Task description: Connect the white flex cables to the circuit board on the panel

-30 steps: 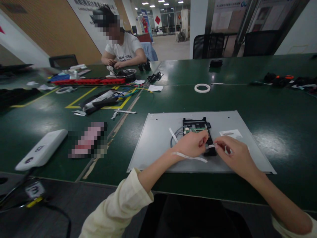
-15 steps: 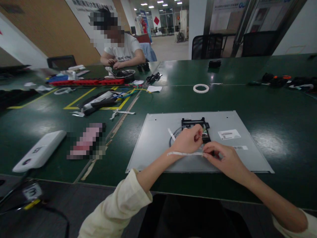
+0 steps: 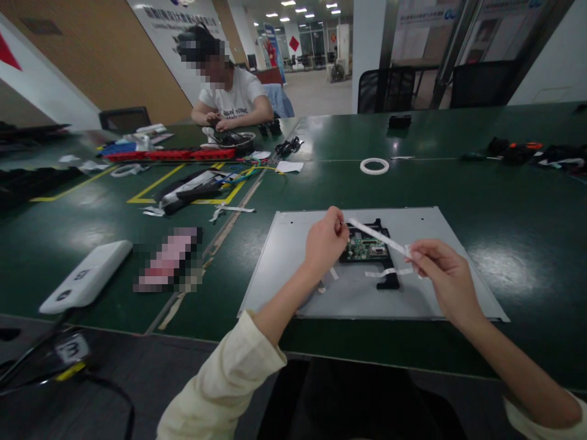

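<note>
A strip of white tape [image 3: 378, 234] stretches slantwise between my two hands. My left hand [image 3: 324, 243] is closed in a pinch at its far left end. My right hand [image 3: 444, 278] pinches the near right end between thumb and fingers. Below the strip, a green circuit board [image 3: 364, 247] sits in a black plastic frame, partly covered by my left hand. The frame's lower leg [image 3: 389, 282] is crossed by another short piece of tape [image 3: 373, 274]. All this lies on a flat grey metal panel [image 3: 287, 244]. A cable shows partly beside my left wrist.
A tape roll [image 3: 374, 165] lies beyond the panel. On the left are a white power bank [image 3: 87, 275] with a cable, a pixelated phone-like object [image 3: 169, 260] and a black bundle [image 3: 188, 189]. Across the green table [image 3: 458, 183] sits a person [image 3: 233, 91]. Red strips [image 3: 169, 153] lie nearby.
My left hand has lifted off the circuit board and moved left to the tape's end. My right hand has moved right and up, the strip now taut over the board. The view shifted slightly.
</note>
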`<state>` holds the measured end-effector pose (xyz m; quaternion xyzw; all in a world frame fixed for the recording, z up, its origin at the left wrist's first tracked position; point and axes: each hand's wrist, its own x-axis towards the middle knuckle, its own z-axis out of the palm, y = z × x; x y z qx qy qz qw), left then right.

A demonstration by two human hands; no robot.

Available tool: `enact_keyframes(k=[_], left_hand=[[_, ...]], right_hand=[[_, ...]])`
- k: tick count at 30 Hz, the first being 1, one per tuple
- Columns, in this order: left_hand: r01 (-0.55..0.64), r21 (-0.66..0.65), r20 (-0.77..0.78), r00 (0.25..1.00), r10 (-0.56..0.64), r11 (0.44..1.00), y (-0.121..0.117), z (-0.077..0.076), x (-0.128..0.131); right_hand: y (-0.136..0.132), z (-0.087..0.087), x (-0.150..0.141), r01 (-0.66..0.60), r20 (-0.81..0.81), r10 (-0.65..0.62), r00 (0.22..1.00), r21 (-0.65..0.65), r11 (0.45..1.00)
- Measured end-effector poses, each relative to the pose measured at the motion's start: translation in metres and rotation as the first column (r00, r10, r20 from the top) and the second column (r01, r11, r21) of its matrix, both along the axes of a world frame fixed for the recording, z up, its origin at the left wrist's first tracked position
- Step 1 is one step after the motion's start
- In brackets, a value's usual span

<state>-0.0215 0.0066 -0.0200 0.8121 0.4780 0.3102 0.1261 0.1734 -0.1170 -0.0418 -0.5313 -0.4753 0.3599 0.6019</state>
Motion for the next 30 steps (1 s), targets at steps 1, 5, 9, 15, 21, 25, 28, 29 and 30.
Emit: enact_keyframes(k=[1,5,9,15,21,25,28,29,30], left_hand=[[-0.011,0.012,0.007,1.000,0.011,1.000,0.001,0.000,-0.001],[0.009,0.049,0.029,1.000,-0.011,0.999,0.003,-0.003,-0.001],[0.073,0.098,0.052,0.996,-0.079,0.992,0.005,-0.007,0.001],[0.158,0.139,-0.017,0.987,-0.158,0.978,0.003,-0.008,0.005],[0.184,0.094,-0.091,0.980,-0.176,0.978,0.001,-0.011,0.008],[0.218,0.066,-0.192,0.960,-0.202,0.974,0.004,-0.014,0.013],[0.245,0.036,-0.258,0.939,-0.228,0.969,0.005,-0.014,0.019],[0.255,0.028,-0.273,0.932,-0.238,0.966,0.005,-0.014,0.020],[0.269,0.022,-0.286,0.925,-0.252,0.963,0.005,-0.014,0.022]], right_hand=[[0.003,-0.001,0.002,0.051,-0.060,-0.052,0.997,-0.028,0.998],[0.019,-0.002,0.012,0.114,-0.151,-0.129,0.980,-0.103,0.988],[0.036,-0.002,0.017,0.088,-0.141,-0.100,0.985,-0.094,0.992],[0.056,-0.009,0.009,0.030,-0.058,-0.039,0.998,-0.134,0.991],[0.059,-0.022,0.007,-0.010,0.013,0.013,1.000,-0.199,0.980],[0.059,-0.025,0.010,0.014,0.032,-0.008,0.999,-0.189,0.982],[0.060,-0.026,0.011,0.023,0.040,-0.016,0.999,-0.193,0.981],[0.060,-0.027,0.011,0.021,0.035,-0.015,0.999,-0.192,0.981],[0.060,-0.027,0.011,0.019,0.029,-0.013,0.999,-0.189,0.982]])
